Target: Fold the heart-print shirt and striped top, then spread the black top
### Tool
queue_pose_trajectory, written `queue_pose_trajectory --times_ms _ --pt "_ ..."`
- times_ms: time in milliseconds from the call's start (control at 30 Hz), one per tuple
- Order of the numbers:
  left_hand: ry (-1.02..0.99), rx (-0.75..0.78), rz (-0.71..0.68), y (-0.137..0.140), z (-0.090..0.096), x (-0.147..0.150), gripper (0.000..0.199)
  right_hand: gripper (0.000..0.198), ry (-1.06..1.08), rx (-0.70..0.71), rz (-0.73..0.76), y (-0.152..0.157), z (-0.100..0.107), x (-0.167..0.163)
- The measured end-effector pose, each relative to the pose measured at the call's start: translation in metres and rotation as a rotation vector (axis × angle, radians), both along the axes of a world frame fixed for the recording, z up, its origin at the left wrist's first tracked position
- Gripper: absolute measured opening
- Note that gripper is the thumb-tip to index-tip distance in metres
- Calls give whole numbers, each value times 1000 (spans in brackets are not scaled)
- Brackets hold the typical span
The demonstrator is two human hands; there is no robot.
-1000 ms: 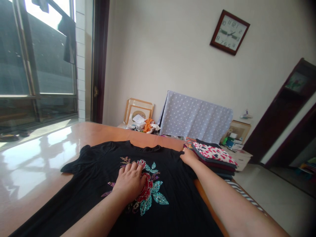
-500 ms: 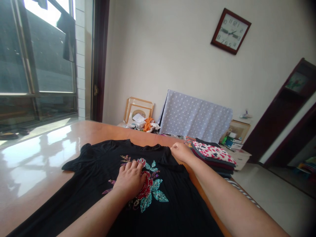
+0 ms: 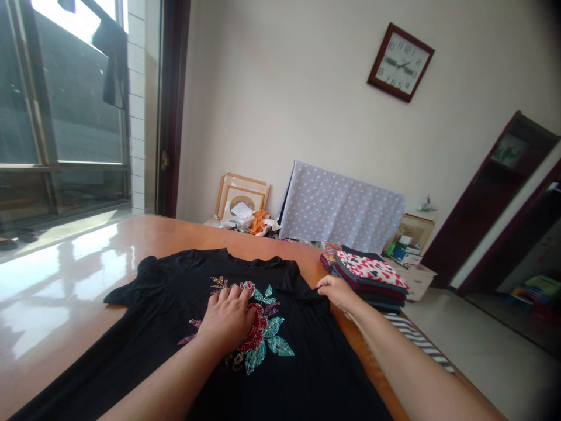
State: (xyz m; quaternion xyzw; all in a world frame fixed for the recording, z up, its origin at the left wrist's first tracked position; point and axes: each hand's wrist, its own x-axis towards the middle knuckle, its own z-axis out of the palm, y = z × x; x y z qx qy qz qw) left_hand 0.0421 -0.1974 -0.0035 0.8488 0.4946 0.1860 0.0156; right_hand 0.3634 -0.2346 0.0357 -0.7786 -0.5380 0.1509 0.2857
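A black short-sleeved T-shirt [image 3: 315, 356] lies spread on the brown table with its neckline away from me. On its chest is a sparkling flower pattern with a red bloom and turquoise leaves. My left hand [image 3: 228, 316] rests palm down on that pattern, partly covering it, fingers laid on the cloth. At the right sleeve, my right hand [image 3: 339, 292] has the sleeve's edge pinched between thumb and fingers. The left sleeve lies out on the table, somewhat rumpled.
A stack of folded clothes [image 3: 372, 275] stands on the table's right side, by a striped cloth [image 3: 416, 336]. The glossy table [image 3: 144, 231] reaches toward a polka-dot cover [image 3: 342, 204] at the wall. Picture frames and papers [image 3: 243, 202] lean behind.
My right hand has moved from the shoulder's top corner toward me and right, and now pinches the sleeve's outer edge. My left hand stays on the pattern. The view has shifted slightly.
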Motion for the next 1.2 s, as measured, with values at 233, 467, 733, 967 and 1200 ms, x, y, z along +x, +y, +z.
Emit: queue_pose_trajectory --times_ms 233,467,733,967,1200 --pt "-1 10 -6 1 -2 0 41 16 169 -172 394 -28 31 -2" --pt "1 37 -11 2 -4 0 41 14 -162 -26 342 -17 8 -7" --pt "11 37 -9 2 -2 -1 40 12 -248 -74 325 11 9 -14" --pt "10 50 -17 3 -4 0 39 38 -268 43 101 64 1 -60" --pt "10 52 -10 4 -5 0 40 26 29 -21 -47 91 -27 -74"
